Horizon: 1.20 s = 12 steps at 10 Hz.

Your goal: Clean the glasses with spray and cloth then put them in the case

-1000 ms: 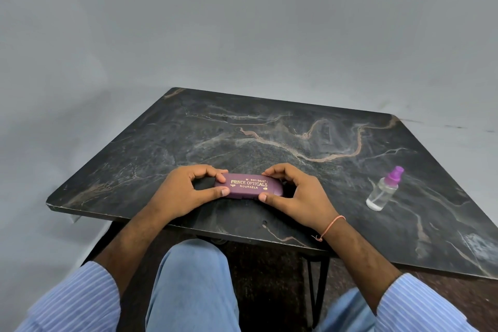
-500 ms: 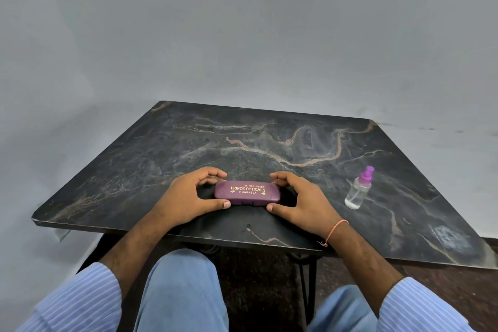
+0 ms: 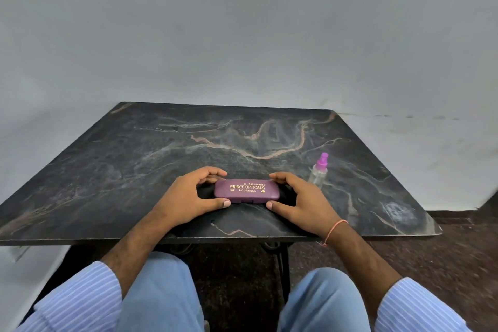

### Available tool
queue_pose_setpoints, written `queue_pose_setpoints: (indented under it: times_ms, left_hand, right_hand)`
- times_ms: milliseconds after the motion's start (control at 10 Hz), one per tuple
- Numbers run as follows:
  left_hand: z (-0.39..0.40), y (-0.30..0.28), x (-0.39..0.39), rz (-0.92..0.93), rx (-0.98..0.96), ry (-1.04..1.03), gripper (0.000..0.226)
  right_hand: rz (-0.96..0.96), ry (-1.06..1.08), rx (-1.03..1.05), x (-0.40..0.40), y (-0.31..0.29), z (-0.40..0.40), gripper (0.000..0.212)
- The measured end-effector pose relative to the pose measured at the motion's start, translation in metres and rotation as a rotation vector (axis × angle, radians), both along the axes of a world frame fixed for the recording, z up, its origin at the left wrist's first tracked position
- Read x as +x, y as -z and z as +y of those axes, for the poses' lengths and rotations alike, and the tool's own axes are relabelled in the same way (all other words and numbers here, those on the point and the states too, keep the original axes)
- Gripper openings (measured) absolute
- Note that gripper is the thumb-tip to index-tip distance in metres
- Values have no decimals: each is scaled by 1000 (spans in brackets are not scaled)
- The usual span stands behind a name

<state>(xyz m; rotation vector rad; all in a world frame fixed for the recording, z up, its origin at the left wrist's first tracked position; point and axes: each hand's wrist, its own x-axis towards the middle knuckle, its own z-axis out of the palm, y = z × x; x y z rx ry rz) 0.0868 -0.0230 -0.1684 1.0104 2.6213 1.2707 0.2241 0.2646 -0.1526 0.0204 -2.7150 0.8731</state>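
Note:
A closed purple glasses case (image 3: 246, 191) with gold lettering lies flat on the dark marble table (image 3: 134, 159), near its front edge. My left hand (image 3: 188, 197) grips the case's left end, thumb at the front and fingers curled behind it. My right hand (image 3: 299, 199) grips the right end the same way. A small clear spray bottle (image 3: 319, 171) with a purple top stands upright just right of my right hand. No glasses or cloth are in view.
A plain grey wall rises behind the table. My knees in light blue trousers (image 3: 161, 294) sit under the front edge, beside a black metal table leg (image 3: 283, 272). Dark floor shows at the right.
Both hands stay on the ends of the case, which remains closed on the table. Only the camera has shifted, so the table sits lower in the frame.

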Motion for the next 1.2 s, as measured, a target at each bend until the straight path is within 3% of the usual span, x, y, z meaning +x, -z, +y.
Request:
queue_pose_setpoints:
  times_ms: [200,300,400,500,800,1000,1200]
  left_hand:
    - [-2,-1,5,15,-22,-11,69]
    - [-3,-5,7,72,-181,7,84]
    - [-3,-9,12,200,-478,17,106]
    - [-2,-9,15,196,-644,22,120]
    - [2,-3,12,226,-712,-2,111]
    - [-7,18,4,338,-644,4,103]
    - [4,-8,5,209,-703,8,104]
  right_hand:
    - [-55,4,34,-1,2,-1,71]
    - [-98,4,145,-3,4,0,77]
    - [-122,11,270,-5,8,0,83]
    - [-165,3,348,-7,15,-2,89]
    - [-241,26,458,-4,13,-8,89]
    - [-214,14,471,-8,21,-6,87]
    - [-351,28,449,-18,2,-10,90]
